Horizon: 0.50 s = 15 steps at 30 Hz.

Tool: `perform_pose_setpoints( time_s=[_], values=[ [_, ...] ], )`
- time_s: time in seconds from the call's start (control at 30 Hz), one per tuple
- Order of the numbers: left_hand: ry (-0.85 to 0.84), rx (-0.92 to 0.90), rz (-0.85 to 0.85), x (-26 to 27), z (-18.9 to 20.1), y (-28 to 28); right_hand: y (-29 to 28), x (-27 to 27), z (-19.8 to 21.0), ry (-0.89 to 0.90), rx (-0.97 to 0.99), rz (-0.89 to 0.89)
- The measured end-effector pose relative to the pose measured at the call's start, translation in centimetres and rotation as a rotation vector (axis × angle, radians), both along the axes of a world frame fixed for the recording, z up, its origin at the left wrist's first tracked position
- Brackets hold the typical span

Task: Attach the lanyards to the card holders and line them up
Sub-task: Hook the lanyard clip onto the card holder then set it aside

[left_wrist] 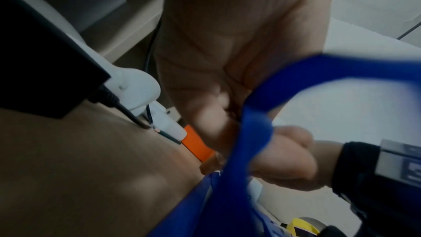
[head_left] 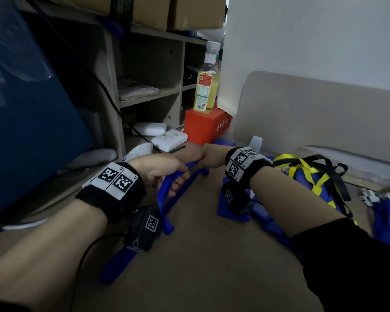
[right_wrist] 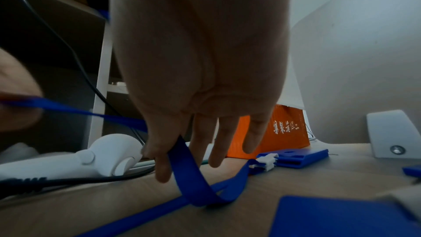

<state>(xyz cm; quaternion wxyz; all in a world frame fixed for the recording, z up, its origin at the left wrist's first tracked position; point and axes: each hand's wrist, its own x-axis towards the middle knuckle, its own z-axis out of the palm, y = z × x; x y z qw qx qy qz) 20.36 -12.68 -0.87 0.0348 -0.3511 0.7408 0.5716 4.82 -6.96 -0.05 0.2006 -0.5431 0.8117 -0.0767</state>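
Both hands hold one blue lanyard (head_left: 164, 212) above the wooden desk. My left hand (head_left: 167, 174) curls its fingers (left_wrist: 212, 122) round the strap (left_wrist: 255, 132). Just beyond it, my right hand (head_left: 208, 157) pinches the same strap (right_wrist: 189, 172) between thumb and forefinger (right_wrist: 163, 167), the other fingers hanging straight. The strap runs down to a white clip (right_wrist: 264, 161) fixed to a blue card holder (right_wrist: 296, 157) lying flat on the desk. Another blue card holder (head_left: 232, 209) lies under my right wrist. A tangle of yellow, black and blue lanyards (head_left: 311, 174) sits at the right.
An orange box (head_left: 206, 127) with a bottle (head_left: 206, 86) on it stands behind the hands. A white controller (right_wrist: 109, 156), a white charger (head_left: 169, 139) and black cables lie at the back left, beside a dark monitor (head_left: 20, 109). Loose white clips (head_left: 369, 197) lie far right.
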Motion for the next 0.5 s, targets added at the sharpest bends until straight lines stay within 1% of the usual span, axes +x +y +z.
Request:
perform_pose_setpoints(
  time_s=[0.07, 0.2, 0.3, 0.37, 0.47, 0.5],
  values=[
    [-0.012, -0.010, 0.000, 1.0, 0.0, 0.1, -0.8, -0.4, -0.7, 0.077, 0.010, -0.052],
    [-0.024, -0.038, 0.019, 2.8, 0.1, 0.3, -2.0, -1.3, -1.9, 0.269, 0.091, -0.106],
    [-0.068, -0.079, 0.022, 4.0, 0.3, 0.5, -1.8, -1.3, -1.9, 0.383, 0.186, -0.095],
    [-0.104, -0.121, -0.013, 4.8, 0.5, 0.6, -1.7, -1.0, -1.7, 0.458, 0.285, -0.082],
    [-0.173, -0.164, -0.081, 6.4, 0.8, 0.4, -1.9, -0.8, -1.6, 0.492, 0.357, -0.102],
    [-0.197, -0.170, -0.096, 7.0, 0.9, 0.3, -2.0, -0.8, -1.6, 0.475, 0.344, -0.133]
  ],
)
